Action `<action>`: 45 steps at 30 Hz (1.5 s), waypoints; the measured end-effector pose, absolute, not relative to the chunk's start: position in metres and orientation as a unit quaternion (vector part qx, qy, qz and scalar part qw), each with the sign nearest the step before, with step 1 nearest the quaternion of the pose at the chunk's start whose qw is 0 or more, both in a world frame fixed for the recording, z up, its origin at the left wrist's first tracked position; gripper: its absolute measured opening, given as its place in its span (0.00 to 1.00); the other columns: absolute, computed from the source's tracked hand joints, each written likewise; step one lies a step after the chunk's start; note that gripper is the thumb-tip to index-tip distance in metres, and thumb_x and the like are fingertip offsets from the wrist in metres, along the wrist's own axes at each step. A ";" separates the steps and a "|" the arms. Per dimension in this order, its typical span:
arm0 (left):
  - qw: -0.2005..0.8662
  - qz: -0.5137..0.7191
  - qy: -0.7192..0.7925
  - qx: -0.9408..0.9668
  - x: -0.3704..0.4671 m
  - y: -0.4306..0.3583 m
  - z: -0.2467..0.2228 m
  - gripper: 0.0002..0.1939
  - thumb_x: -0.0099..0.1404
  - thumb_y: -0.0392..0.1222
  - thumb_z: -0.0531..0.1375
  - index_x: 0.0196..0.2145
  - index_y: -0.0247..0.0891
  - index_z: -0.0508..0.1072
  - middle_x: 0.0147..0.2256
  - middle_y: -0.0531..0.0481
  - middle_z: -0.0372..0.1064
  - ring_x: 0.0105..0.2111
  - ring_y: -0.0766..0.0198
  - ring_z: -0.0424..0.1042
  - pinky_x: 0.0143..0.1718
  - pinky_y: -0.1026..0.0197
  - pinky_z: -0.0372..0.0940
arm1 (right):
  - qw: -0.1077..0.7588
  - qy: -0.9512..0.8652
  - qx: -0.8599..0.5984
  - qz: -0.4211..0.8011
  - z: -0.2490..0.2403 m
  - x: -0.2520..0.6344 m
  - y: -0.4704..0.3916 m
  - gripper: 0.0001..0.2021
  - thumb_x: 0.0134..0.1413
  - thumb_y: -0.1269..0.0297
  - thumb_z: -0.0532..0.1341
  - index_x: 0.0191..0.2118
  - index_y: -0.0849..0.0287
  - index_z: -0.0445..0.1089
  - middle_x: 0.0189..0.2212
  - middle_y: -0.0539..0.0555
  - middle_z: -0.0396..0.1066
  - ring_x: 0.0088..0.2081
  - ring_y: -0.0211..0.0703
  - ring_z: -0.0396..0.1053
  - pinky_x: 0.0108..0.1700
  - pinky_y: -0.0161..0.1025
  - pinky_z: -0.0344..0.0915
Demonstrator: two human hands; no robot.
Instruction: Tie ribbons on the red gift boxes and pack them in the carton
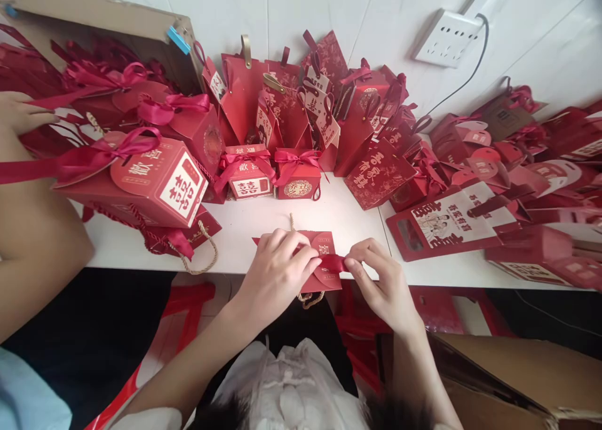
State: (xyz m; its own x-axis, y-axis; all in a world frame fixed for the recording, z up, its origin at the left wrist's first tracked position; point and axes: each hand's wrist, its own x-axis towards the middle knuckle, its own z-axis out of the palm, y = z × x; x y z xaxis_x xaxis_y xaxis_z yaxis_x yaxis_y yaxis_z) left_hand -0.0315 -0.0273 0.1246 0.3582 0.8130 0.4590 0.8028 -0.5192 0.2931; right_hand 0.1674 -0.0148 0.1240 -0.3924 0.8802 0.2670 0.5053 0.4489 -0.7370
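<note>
A small red gift box (329, 283) with a rounded flap and pale lettering sits at the table's front edge, in front of me. A dark red ribbon (333, 263) runs across its top. My left hand (282, 268) rests over the left side of the box, thumb and fingers closed on the ribbon and hiding part of it. To the right, my right hand (380, 278) pinches the ribbon's other stretch between thumb and fingertips. Beige twisted cord (310, 301) shows below the box, and another piece sticks out behind it.
A larger red box with a bow (141, 182) stands at left, near a co-worker's arm (37, 204). Behind are two small bowed boxes (296, 174) and several red bags. A flat red bag (454, 220) lies right, beside piled boxes. A power strip (446, 38) hangs on the wall.
</note>
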 end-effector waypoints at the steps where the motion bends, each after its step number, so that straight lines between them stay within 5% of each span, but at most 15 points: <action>1: 0.012 0.289 0.490 0.822 -0.032 -0.028 0.123 0.09 0.68 0.38 0.53 0.34 0.36 0.72 0.36 0.47 0.69 0.36 0.59 0.62 0.39 0.55 0.58 | 0.335 -0.788 -0.439 0.273 0.126 0.166 -0.012 0.10 0.63 0.64 0.53 0.31 0.57 0.66 0.30 0.54 0.63 0.34 0.42 0.63 0.37 0.39 0.60; 17: 0.053 0.229 0.441 0.866 -0.058 -0.013 0.128 0.05 0.64 0.37 0.59 0.30 0.37 0.72 0.36 0.49 0.70 0.39 0.59 0.64 0.40 0.55 0.53 | 0.177 -0.798 -0.283 0.502 0.126 0.149 0.086 0.15 0.56 0.52 0.59 0.28 0.58 0.71 0.27 0.52 0.68 0.30 0.40 0.65 0.35 0.38 0.62; 20: 0.056 0.203 0.439 0.874 -0.075 -0.011 0.136 0.02 0.63 0.35 0.60 0.33 0.40 0.73 0.43 0.49 0.70 0.47 0.57 0.64 0.47 0.52 0.52 | 0.202 -0.739 -0.355 0.535 0.119 0.140 0.061 0.15 0.57 0.53 0.57 0.28 0.59 0.68 0.25 0.50 0.66 0.28 0.38 0.63 0.32 0.36 0.60; 25: 0.012 0.267 0.628 0.731 -0.080 -0.043 0.138 0.15 0.67 0.39 0.56 0.51 0.40 0.65 0.51 0.41 0.64 0.52 0.52 0.63 0.52 0.48 0.54 | 0.285 -0.644 -0.445 0.553 0.103 0.127 0.000 0.13 0.59 0.56 0.56 0.29 0.59 0.67 0.30 0.52 0.68 0.33 0.39 0.66 0.34 0.34 0.63; 28: 0.109 0.296 0.668 0.674 -0.077 -0.055 0.133 0.18 0.69 0.45 0.51 0.54 0.37 0.60 0.53 0.40 0.61 0.55 0.54 0.62 0.54 0.52 0.58 | 0.333 -0.620 -0.431 0.565 0.090 0.115 -0.028 0.12 0.60 0.58 0.56 0.29 0.58 0.66 0.30 0.52 0.66 0.32 0.38 0.64 0.33 0.33 0.63; 35: 0.304 0.240 0.544 0.744 -0.102 -0.006 0.126 0.18 0.65 0.49 0.55 0.50 0.41 0.67 0.57 0.46 0.61 0.57 0.57 0.62 0.59 0.54 0.57 | 0.369 -0.602 -0.405 0.582 0.077 0.091 -0.051 0.11 0.58 0.60 0.58 0.26 0.57 0.65 0.30 0.51 0.65 0.31 0.38 0.63 0.32 0.34 0.62; 41: 0.170 0.179 0.592 0.767 -0.096 -0.005 0.145 0.09 0.63 0.46 0.59 0.40 0.42 0.70 0.55 0.49 0.64 0.55 0.51 0.63 0.58 0.43 0.53 | 0.386 -0.606 -0.465 0.517 0.087 0.080 -0.052 0.12 0.56 0.62 0.58 0.23 0.58 0.63 0.29 0.51 0.64 0.35 0.40 0.63 0.41 0.38 0.59; 45: 0.201 0.195 0.645 0.711 -0.082 -0.028 0.150 0.07 0.63 0.45 0.57 0.36 0.40 0.67 0.51 0.49 0.64 0.46 0.56 0.70 0.46 0.54 0.65 | 0.359 -0.615 -0.469 0.522 0.091 0.078 -0.056 0.12 0.56 0.62 0.57 0.23 0.58 0.62 0.26 0.49 0.62 0.31 0.38 0.61 0.37 0.36 0.58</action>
State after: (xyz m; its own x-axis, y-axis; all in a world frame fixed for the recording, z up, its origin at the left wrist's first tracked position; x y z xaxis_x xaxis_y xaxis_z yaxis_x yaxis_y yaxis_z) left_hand -0.0818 -0.0281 0.1495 0.0929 0.9955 0.0182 0.8390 -0.0881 0.5369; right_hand 0.0782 -0.0560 0.0910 -0.3014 0.9523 -0.0473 0.2023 0.0154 -0.9792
